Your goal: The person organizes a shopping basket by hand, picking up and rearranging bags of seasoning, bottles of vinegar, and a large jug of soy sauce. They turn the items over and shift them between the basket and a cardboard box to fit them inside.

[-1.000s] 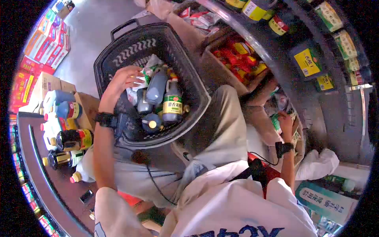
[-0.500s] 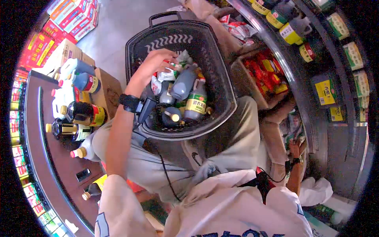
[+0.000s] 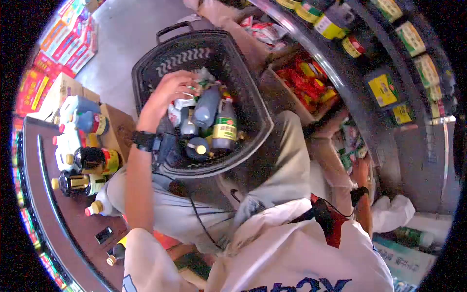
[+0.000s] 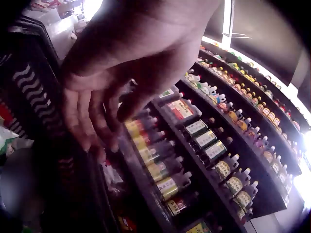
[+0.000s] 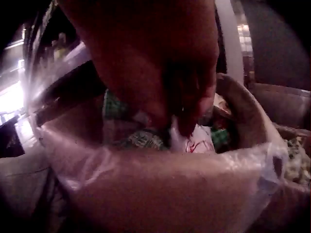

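My left hand (image 3: 175, 90) hovers over the left side of a black shopping basket (image 3: 266, 124), its fingers loosely bent. The left wrist view shows nothing between those fingers. Beneath and beside it in the basket lie a dark bottle with a yellow-green label (image 3: 224, 131), a grey-looking bottle (image 3: 208, 107), several others and some plastic packets. At the right, my right hand (image 3: 361, 170) reaches down into an open cardboard box (image 5: 160, 189). There its thumb and fingers pinch the raised edge of a white plastic packet (image 5: 198, 141), among green-printed packets (image 5: 146, 140).
On the left, large bottles (image 3: 99, 160) stand along a brown shelf (image 3: 39, 165). A box of red packets (image 3: 304, 80) sits beyond my knee, under shelves of dark bottles (image 3: 335, 22). Stacked red cartons (image 3: 36, 90) are at the far left.
The head view swings right, then back left. My left hand stays over the basket with its fingers bent. My right hand remains down in the box at the right.
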`<state>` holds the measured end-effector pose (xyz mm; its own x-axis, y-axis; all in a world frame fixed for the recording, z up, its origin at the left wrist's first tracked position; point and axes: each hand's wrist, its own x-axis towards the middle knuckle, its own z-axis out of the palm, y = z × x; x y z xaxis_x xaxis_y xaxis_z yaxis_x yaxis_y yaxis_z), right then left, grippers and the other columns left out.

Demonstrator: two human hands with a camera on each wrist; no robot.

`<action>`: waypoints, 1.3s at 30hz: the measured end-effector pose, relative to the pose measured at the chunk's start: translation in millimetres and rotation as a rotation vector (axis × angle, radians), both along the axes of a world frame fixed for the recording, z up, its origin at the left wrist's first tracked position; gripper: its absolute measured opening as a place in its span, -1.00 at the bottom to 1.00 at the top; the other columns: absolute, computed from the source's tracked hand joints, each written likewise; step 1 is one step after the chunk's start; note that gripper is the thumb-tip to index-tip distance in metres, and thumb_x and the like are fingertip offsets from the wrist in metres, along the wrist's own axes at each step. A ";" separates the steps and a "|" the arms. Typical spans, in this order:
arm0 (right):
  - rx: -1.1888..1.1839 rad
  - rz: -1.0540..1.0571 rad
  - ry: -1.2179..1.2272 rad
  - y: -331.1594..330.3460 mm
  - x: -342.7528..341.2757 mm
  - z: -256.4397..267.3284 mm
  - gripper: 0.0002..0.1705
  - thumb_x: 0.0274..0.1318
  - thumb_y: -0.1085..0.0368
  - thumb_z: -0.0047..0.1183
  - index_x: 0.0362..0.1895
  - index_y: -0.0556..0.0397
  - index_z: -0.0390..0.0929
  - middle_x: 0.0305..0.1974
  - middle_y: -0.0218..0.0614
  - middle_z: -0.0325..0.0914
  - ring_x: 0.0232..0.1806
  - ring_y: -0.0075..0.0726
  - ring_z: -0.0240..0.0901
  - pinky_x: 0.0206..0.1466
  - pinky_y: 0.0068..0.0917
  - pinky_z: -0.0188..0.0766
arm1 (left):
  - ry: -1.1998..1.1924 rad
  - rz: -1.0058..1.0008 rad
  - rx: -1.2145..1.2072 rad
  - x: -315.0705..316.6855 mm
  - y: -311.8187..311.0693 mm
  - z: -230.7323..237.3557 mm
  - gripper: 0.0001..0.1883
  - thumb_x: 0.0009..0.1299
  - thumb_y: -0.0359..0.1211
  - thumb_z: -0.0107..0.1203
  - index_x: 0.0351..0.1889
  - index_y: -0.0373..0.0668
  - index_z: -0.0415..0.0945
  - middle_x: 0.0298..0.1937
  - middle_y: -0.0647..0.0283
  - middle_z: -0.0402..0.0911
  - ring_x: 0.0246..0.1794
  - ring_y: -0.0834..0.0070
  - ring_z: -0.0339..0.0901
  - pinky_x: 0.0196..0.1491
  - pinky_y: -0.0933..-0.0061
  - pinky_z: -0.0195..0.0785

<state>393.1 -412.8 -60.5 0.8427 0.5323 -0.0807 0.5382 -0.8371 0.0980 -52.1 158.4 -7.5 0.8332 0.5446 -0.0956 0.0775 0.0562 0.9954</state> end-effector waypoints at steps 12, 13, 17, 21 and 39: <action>0.750 0.370 -0.171 122.0 -112.9 98.2 -0.92 0.00 0.53 0.01 -0.43 0.16 0.36 -0.51 -0.33 0.35 -0.47 -0.50 0.30 -0.39 -0.56 0.26 | 0.015 -0.165 -0.069 40.9 -67.6 -12.3 -0.73 0.26 -0.31 0.02 -0.17 -0.29 0.48 -0.31 0.17 0.57 -0.33 0.46 0.57 -0.23 0.53 0.43; 0.795 0.381 -0.105 136.4 -120.9 105.3 -0.91 -0.01 0.55 0.01 -0.43 0.17 0.35 -0.49 -0.36 0.35 -0.46 -0.54 0.29 -0.38 -0.59 0.26 | -0.011 -0.232 -0.038 44.9 -77.8 -9.3 -0.71 0.26 -0.31 0.04 -0.14 -0.29 0.47 -0.26 0.17 0.57 -0.30 0.47 0.56 -0.19 0.53 0.42; 0.971 0.463 0.135 220.9 -188.1 153.7 -0.89 -0.11 0.60 0.04 -0.46 0.19 0.40 -0.47 -0.33 0.37 -0.40 -0.53 0.33 -0.33 -0.61 0.27 | -0.159 -0.356 -0.154 49.8 -122.0 25.7 -0.48 0.28 -0.21 0.10 0.13 -0.31 0.31 0.01 0.12 0.47 0.00 0.41 0.45 0.08 0.45 0.29; 0.852 0.850 0.297 299.9 -237.1 176.4 -0.84 -0.21 0.48 0.15 -0.44 0.12 0.45 -0.40 -0.18 0.45 -0.34 -0.06 0.45 -0.22 -0.35 0.40 | -0.352 -0.380 -0.730 48.7 -115.6 4.4 -0.37 0.31 -0.16 0.10 0.24 -0.27 0.15 0.12 0.14 0.39 0.12 0.40 0.34 0.17 0.36 0.18; 1.119 0.091 1.592 348.0 -230.4 35.6 -0.46 -0.06 0.44 0.13 0.09 0.18 0.34 -0.08 -0.21 0.49 -0.12 -0.35 0.47 -0.04 -0.46 0.40 | -0.041 0.069 -0.304 46.8 -114.5 1.5 -0.59 0.28 -0.15 0.15 -0.05 -0.25 0.44 -0.19 0.28 0.57 -0.26 0.59 0.52 -0.17 0.53 0.41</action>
<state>162.8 -64.8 -24.8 0.3244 0.9072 -0.2679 -0.3787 -0.1349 -0.9156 -5.3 43.9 -6.1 0.8021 0.5512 -0.2297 0.0231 0.3557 0.9343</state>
